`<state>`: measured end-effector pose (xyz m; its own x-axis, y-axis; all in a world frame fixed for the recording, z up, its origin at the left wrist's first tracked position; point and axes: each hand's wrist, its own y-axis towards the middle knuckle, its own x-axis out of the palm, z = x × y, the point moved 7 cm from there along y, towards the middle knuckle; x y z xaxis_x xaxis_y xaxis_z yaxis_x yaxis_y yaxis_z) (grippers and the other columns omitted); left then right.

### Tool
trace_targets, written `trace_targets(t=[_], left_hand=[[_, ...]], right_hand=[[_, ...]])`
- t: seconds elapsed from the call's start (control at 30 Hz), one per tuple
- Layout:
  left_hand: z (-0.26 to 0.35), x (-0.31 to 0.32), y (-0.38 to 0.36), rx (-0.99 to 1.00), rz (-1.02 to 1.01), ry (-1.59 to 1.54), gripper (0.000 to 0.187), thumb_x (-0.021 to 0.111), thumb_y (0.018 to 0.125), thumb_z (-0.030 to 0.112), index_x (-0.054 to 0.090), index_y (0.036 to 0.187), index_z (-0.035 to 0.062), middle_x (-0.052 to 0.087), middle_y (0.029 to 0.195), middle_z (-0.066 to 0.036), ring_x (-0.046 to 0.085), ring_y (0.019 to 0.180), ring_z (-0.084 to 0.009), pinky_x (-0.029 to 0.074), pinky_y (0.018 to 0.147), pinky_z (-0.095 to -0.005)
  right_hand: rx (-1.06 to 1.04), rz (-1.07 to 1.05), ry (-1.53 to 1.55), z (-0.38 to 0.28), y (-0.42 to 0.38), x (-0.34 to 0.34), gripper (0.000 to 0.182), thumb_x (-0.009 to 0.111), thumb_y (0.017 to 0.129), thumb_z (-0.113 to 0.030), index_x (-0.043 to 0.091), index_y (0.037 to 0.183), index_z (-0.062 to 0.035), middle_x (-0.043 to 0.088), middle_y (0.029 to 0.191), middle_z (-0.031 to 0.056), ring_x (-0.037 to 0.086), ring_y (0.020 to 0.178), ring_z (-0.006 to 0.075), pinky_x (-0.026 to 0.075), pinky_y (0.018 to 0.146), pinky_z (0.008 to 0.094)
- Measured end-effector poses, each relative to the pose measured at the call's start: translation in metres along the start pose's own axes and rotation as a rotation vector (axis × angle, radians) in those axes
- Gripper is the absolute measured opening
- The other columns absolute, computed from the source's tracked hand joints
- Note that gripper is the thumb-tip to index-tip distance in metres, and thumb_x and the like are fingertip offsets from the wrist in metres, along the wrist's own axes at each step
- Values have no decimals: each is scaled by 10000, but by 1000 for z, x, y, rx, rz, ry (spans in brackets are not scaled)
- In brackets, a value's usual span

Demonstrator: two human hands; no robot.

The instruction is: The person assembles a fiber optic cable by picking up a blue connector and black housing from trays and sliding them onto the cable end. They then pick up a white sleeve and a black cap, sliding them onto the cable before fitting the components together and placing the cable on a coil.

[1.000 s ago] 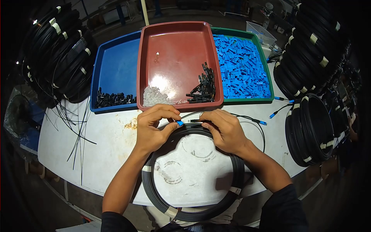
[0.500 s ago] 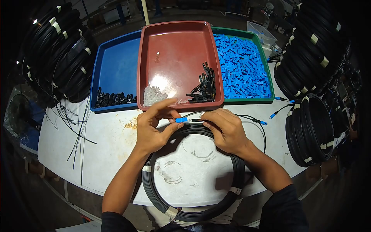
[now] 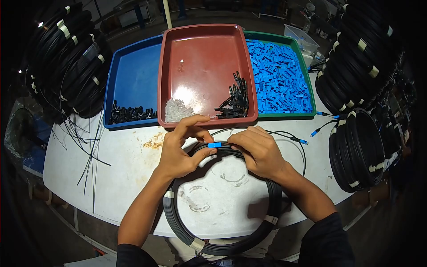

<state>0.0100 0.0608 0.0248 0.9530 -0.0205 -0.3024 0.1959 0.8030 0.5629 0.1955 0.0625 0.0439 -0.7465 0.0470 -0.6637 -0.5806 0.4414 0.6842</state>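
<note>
A white, scuffed worktable [image 3: 111, 178] is seen, stained and matte. Behind the hands three shallow plastic trays are lined up: a blue tray [image 3: 133, 75] with small black parts, a red tray [image 3: 200, 58] holding clear and black pieces, a green tray [image 3: 307, 80] heaped with blue housings. Stacks of taped black cable coils [image 3: 356, 151] are piled at both sides. A flat coil of black cable [image 3: 222, 244], bound with pale tape, is lying in front of the person. At its top edge a small blue connector [image 3: 215, 145] is pinched by the left hand [image 3: 180, 151], thumb and fingers closed on it, while the thin cable end is gripped by the right hand [image 3: 260, 151], fingers curled. A slip looks likely if the smooth, boxy connector is squeezed off-axis; the thin lead could be kinked by too tight a bend.
</note>
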Motion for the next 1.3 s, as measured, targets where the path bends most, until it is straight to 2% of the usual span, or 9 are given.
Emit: trace_targets(t=[0.17,0.43,0.5,0.67,0.77,0.93,1.1,1.2,1.3], left_hand=[[8,3,0,40,-42,60,668,879,726,-33,564,1312,27,738,882,-88,725,895,-168,556,899,-318],[17,3,-1,101,-22,116,514,869,769,31,667,1242,31,774,944,-103,764,889,-182,593,838,-312],[17,2,0,116,-11,129,512,868,769,28,669,1241,32,776,951,-109,765,888,-185,596,831,-308],[20,1,-1,125,52,126,452,862,769,20,700,1191,21,782,981,-129,769,877,-199,601,796,-298],[25,2,-4,155,53,122,335,871,759,41,755,1070,-4,785,990,-141,777,860,-222,603,764,-292],[33,2,-4,187,63,119,360,885,741,52,756,1071,-8,789,945,-138,775,831,-212,599,743,-282],[34,3,-3,243,-9,205,386,887,740,0,732,1088,-56,771,955,-165,775,853,-220,623,774,-289],[30,6,-2,173,-17,102,390,891,736,-3,746,1096,-41,774,948,-158,771,841,-207,619,788,-288],[26,8,-2,123,-26,33,403,872,763,19,751,1147,-6,784,938,-140,770,844,-187,602,710,-268]], right_hand=[[42,22,20,-1,-1,0,234,752,821,-40,644,1028,-29,632,845,100,595,743,290,462,700,402],[20,21,40,1,-1,1,220,783,847,-72,638,1001,-10,658,849,108,632,749,297,498,684,396],[70,7,115,0,0,0,214,752,838,-35,618,1002,-5,621,859,137,614,789,341,485,735,427],[109,42,148,-1,3,-6,197,729,815,41,623,977,5,630,857,146,622,789,344,491,738,424],[138,87,163,-4,0,-11,197,725,789,76,629,949,11,637,842,149,628,774,342,495,726,418],[89,196,137,-14,-3,-14,199,711,748,142,632,890,27,650,819,149,635,748,326,506,697,414],[43,155,165,-10,-5,-6,228,677,710,173,616,878,32,648,813,146,641,751,319,514,694,406],[17,138,150,-10,-6,-6,253,655,679,185,605,873,31,640,805,144,641,748,318,515,690,405],[11,126,163,-9,-6,-5,260,645,664,187,596,867,32,632,802,144,639,743,318,515,678,410]])
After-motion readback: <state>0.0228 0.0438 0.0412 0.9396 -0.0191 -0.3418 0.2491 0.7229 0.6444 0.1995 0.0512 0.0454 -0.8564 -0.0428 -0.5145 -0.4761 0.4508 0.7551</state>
